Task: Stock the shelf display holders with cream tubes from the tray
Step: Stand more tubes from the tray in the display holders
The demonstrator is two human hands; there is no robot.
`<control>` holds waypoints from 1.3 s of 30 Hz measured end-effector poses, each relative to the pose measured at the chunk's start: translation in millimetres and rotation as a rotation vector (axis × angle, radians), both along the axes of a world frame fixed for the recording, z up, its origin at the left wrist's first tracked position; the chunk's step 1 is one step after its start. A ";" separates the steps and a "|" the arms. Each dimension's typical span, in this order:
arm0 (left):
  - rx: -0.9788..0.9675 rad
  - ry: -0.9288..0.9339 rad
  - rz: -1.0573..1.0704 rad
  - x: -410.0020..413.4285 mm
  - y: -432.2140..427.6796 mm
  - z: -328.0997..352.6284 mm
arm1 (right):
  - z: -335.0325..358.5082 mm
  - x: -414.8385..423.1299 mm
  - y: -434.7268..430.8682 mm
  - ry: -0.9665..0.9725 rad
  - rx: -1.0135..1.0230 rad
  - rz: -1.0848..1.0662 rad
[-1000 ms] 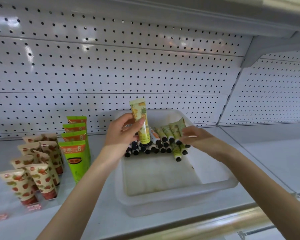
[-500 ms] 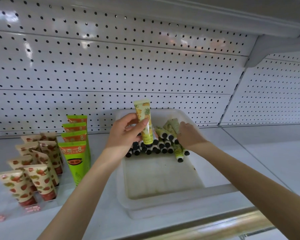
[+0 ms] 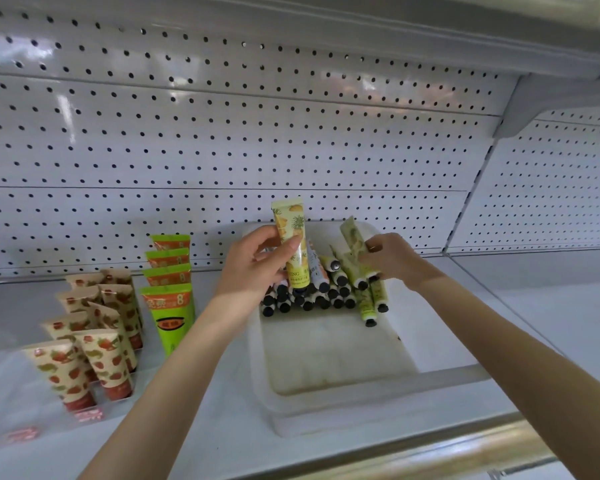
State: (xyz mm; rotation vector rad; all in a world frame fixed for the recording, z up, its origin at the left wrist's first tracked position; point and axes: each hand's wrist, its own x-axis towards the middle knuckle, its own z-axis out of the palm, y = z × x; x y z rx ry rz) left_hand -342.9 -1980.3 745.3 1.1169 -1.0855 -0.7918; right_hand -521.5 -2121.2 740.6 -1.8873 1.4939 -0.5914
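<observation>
- Since half a second ago the right hand [image 3: 392, 261] has risen off the heap and now brings a pale green tube [image 3: 352, 237] up with it; before, that hand lay low over the tubes.
- Its grip is closed round this tube's middle. The tube tilts, with its crimped end up and to the far left and its black cap down near the heap.
- The left hand [image 3: 257, 268] has barely shifted. Its grip stays wrapped round a pineapple tube [image 3: 290, 220], with the thumb across the front and the fingers behind.
- That tube stands almost upright, crimped end on top. Its dark cap sits just above the heap; whether it touches, I cannot tell.
- The pile of tubes [image 3: 312, 299] lies at the far end of the white tray [image 3: 326, 410], black caps pointing to the near side. One light green tube [image 3: 368, 306] lies at the pile's right edge, reaching nearer than the others.
- The near half of the tray shows its bare floor.
- The tray rests on the white shelf [image 3: 222, 427], in front of the pegboard wall [image 3: 222, 150].
- To the left of the tray stand green tubes [image 3: 168, 299] in a row running near to far.
- Further left, strawberry-print tubes [image 3: 84, 341] stand cap-down in two rows.
</observation>
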 end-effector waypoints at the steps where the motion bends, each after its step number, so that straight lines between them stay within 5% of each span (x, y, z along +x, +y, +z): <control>1: 0.000 -0.005 0.001 0.6 0.5 1.7 | 3.8 -1.9 3.5 -0.097 0.032 -0.001; 6: -0.003 -0.014 0.024 2.1 5.6 12.6 | 21.7 -4.6 30.0 -0.474 0.129 0.101; 14: -0.028 -0.032 0.008 11.0 36.1 24.9 | 32.3 7.1 92.3 -0.673 0.071 0.204; 39: -0.022 -0.002 0.320 7.6 195.2 16.8 | 34.2 21.8 216.8 -0.752 0.083 0.514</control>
